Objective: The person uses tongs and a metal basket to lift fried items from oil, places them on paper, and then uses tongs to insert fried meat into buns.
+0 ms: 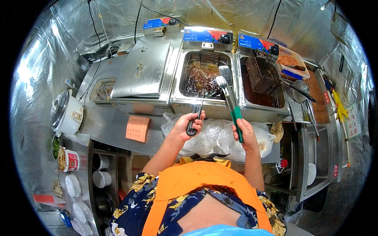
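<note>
Here, black basket handle [191,131] in the grasp of left fingers [198,122], green-handled tongs [236,113] in right fingers [244,126].

Grey metal counter [100,128]: row of fryers [214,107] along far side, white rice cooker [70,116] at left end. Near side: orange paper pad [138,129], clear plastic bags [216,138] to its right.

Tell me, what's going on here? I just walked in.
A person in an orange apron is at a row of fryers. The left hand grips the black handle of a basket sitting in dark oil in the middle fryer. The right hand holds tongs with green grips, their tips seemingly over that fryer's right edge. At the right fryer, another basket is tilted up, while a metal lid covers the left fryer.
</note>
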The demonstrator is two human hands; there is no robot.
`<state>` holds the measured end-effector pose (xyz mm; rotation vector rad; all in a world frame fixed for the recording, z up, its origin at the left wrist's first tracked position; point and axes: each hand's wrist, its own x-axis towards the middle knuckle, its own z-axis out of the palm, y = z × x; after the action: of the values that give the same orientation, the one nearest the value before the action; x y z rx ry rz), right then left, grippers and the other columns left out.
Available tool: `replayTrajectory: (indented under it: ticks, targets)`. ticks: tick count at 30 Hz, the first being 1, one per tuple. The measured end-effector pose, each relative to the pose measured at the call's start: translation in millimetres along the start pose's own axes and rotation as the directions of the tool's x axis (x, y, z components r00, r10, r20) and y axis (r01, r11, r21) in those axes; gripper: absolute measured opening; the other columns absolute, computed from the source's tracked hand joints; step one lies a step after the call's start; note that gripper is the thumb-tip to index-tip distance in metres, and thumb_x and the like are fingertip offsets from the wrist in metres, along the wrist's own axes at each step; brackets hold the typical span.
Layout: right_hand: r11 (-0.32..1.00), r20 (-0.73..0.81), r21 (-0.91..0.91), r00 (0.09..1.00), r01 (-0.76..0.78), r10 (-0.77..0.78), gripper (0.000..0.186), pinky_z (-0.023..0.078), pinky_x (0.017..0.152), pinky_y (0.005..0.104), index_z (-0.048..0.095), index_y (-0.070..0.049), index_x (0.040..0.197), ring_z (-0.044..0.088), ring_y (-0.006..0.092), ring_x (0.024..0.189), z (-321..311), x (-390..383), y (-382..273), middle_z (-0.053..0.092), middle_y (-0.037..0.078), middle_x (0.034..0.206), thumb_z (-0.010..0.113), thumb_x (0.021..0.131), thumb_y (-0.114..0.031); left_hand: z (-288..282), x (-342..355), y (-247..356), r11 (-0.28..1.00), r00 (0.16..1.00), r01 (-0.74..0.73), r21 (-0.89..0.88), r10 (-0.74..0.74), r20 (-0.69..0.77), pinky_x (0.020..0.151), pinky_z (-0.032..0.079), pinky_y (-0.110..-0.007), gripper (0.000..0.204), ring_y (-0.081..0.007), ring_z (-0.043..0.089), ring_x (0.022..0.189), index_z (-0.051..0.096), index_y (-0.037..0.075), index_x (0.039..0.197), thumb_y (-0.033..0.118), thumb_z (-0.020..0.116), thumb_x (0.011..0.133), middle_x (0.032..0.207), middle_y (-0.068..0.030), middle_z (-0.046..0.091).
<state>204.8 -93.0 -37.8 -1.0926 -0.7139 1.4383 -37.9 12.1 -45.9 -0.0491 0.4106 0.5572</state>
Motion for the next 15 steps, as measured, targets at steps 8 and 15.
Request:
replayTrajectory:
  ticks: [8,15]
  targets:
    - [1.000,-0.012,-0.012,1.000,0.011,-0.011,0.025,0.038,0.044,0.0204,0.052,-0.008,0.098,0.049,0.0062,0.051,-5,-2,1,0.055,0.001,0.074,0.053,0.095,-0.033,-4,1,-2,0.989,0.996,-0.077,0.124,0.073,0.042,0.045,0.037,-0.019,0.025,-0.0045,0.040,0.056,0.045,0.002,0.122,0.012,0.040,0.099,0.083,-0.0028,0.051]
    - [0.998,-0.050,-0.011,0.997,0.061,-0.062,0.025,0.039,0.043,0.0186,0.050,-0.007,0.100,0.048,0.0056,0.050,-10,-13,-11,0.056,0.003,0.075,0.050,0.096,-0.031,8,-11,-12,0.936,0.984,-0.160,0.312,0.174,-0.018,0.042,0.034,-0.017,0.027,-0.0033,0.037,0.053,0.044,0.002,0.125,0.012,0.039,0.100,0.081,-0.0023,0.048]
